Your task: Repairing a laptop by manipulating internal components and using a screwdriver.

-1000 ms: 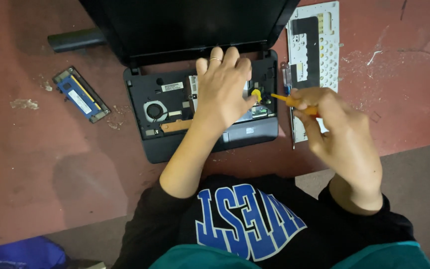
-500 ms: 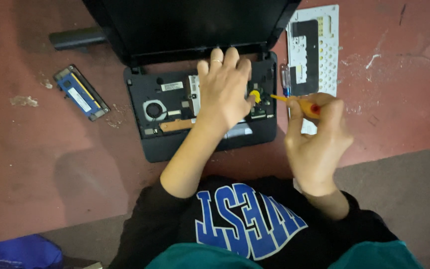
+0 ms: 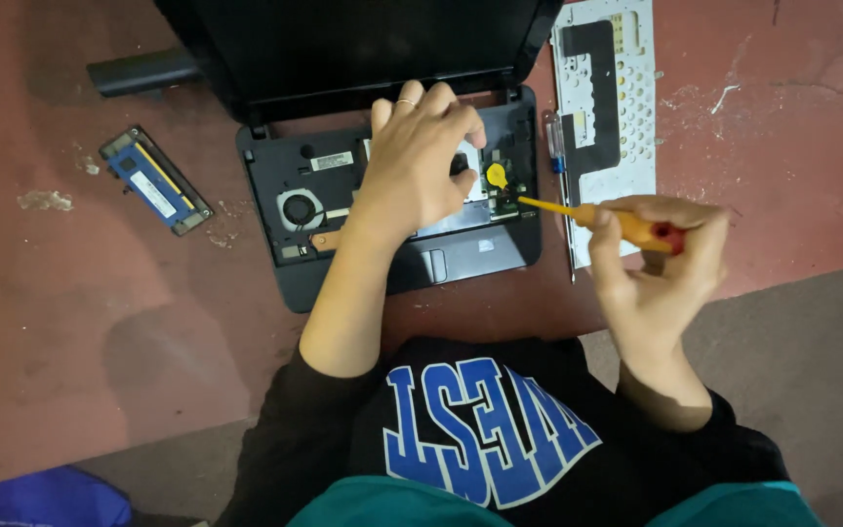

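Fingers of the right hand (image 3: 656,278) grip an orange screwdriver (image 3: 626,226), tip at the opened laptop (image 3: 392,210) on the floor; left hand (image 3: 420,161) presses flat, unclenched. Keep the shaft steady.

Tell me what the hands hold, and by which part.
The right hand holds a screwdriver by its orange handle, tip at the open laptop. The left hand holds nothing; it rests flat on the laptop's inside.

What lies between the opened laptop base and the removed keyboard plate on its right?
Head view: a blue pen-like tool lies between laptop base and keyboard plate.
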